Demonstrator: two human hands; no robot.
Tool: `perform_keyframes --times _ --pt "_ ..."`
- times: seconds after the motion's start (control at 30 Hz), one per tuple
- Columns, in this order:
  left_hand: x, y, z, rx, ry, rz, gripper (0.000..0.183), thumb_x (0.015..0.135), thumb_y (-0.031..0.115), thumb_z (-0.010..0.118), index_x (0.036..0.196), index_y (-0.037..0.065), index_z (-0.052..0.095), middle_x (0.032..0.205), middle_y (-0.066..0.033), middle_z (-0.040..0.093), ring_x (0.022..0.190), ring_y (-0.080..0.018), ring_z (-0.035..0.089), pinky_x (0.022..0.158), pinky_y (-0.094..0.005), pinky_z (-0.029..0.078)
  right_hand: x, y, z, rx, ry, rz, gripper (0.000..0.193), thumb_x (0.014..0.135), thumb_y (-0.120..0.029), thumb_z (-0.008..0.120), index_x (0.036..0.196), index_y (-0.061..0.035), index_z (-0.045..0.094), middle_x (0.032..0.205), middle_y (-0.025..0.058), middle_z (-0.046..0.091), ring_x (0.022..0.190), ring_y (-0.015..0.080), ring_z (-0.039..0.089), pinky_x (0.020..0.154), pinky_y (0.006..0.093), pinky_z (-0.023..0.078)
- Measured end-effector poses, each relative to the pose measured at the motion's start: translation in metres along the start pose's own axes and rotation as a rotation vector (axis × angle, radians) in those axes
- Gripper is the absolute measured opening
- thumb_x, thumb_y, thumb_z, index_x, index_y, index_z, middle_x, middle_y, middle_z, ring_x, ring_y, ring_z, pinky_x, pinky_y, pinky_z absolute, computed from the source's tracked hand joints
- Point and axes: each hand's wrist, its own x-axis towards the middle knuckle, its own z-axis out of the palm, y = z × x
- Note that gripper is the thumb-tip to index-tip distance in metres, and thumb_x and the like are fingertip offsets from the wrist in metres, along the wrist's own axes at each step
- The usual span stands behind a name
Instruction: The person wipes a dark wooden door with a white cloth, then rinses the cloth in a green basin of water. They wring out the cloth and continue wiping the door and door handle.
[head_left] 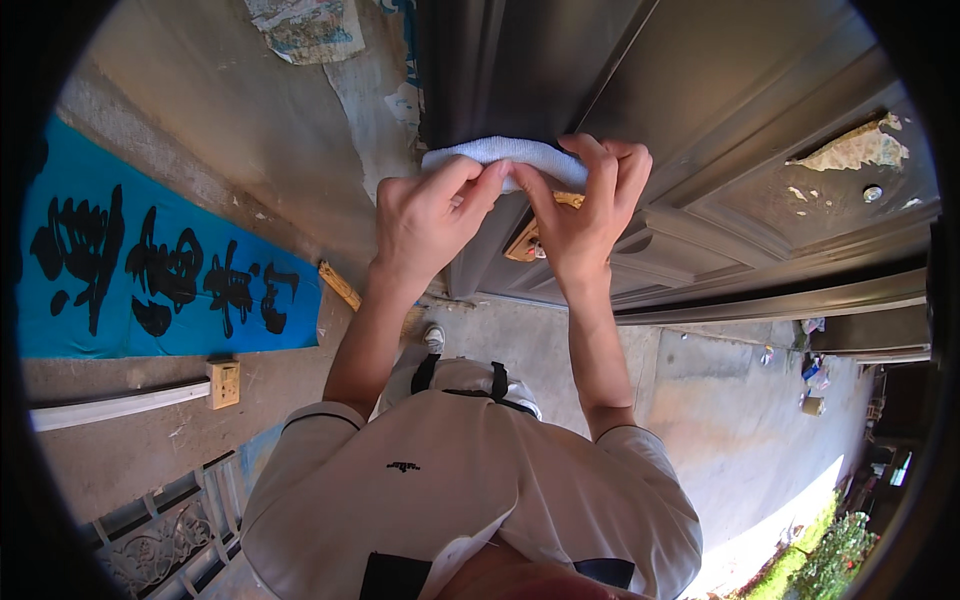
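White cloth [505, 155], soft, light and easy to fold, is pinched at its lower edge against the dark door [720, 90] by both hands' fingers [470, 185].

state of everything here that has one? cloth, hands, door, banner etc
cloth: folded, pressed against the door edge
left hand: gripping the cloth
right hand: gripping the cloth
door: dark, paint peeling in one panel
banner: stuck flat on the wall, intact
poster: torn, peeling
wall socket: nothing plugged in
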Motion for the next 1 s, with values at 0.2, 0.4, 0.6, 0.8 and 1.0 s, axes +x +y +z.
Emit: perform_keyframes --times 0.2,0.4,0.6,0.8,1.0 --pt "0.011 0.015 0.011 -0.135 0.174 -0.091 0.015 0.088 0.007 0.077 0.076 -0.002 0.074 0.057 -0.0047 0.067 0.05 -0.0061 0.063 0.047 -0.0193 0.042 -0.003 0.006 0.002 0.057 -0.114 0.115 0.041 0.069 -0.027 0.091 0.078 -0.0077 0.057 0.057 -0.0012 0.054 0.049 0.0161 0.048 0.049 0.029 0.039" --pt "0.029 0.026 0.009 -0.2 0.238 -0.117 0.016 0.089 0.006 0.076 0.077 -0.003 0.071 0.056 -0.0049 0.067 0.049 -0.0046 0.061 0.047 -0.0195 0.042 0.02 -0.007 0.004 0.304 -0.057 0.135 0.031 0.077 -0.01 0.087 0.087 -0.0007 0.059 0.078 0.0071 0.06 0.053 0.0122 0.046 0.046 0.026 0.04" --pt "-0.066 -0.05 0.049 0.009 0.174 0.077 0.02 0.081 0.008 0.083 0.072 0.005 0.065 0.053 -0.0028 0.062 0.046 -0.0144 0.062 0.043 -0.0263 0.044 -0.101 0.022 0.02 0.254 -0.321 0.249 0.027 0.083 0.0 0.078 0.1 0.0025 0.056 0.084 0.0129 0.06 0.063 0.0212 0.057 0.059 0.0301 0.048" --pt "-0.061 -0.032 0.046 -0.096 0.065 -0.171 0.018 0.085 0.01 0.08 0.074 0.003 0.068 0.057 -0.0071 0.066 0.052 -0.0167 0.069 0.045 -0.0251 0.048 -0.097 0.018 0.018 0.268 -0.298 0.279 0.026 0.085 0.002 0.074 0.103 0.003 0.055 0.086 0.0141 0.06 0.066 0.0243 0.057 0.062 0.0328 0.048" --pt "0.008 0.018 0.014 -0.177 0.216 -0.216 0.017 0.092 0.007 0.074 0.079 -0.004 0.071 0.061 -0.0054 0.069 0.053 -0.0047 0.06 0.05 -0.0192 0.043 -0.013 -0.01 0.013 0.352 -0.092 0.226 0.025 0.084 0.0 0.077 0.101 0.0003 0.058 0.083 0.0103 0.056 0.062 0.017 0.053 0.056 0.0279 0.046"
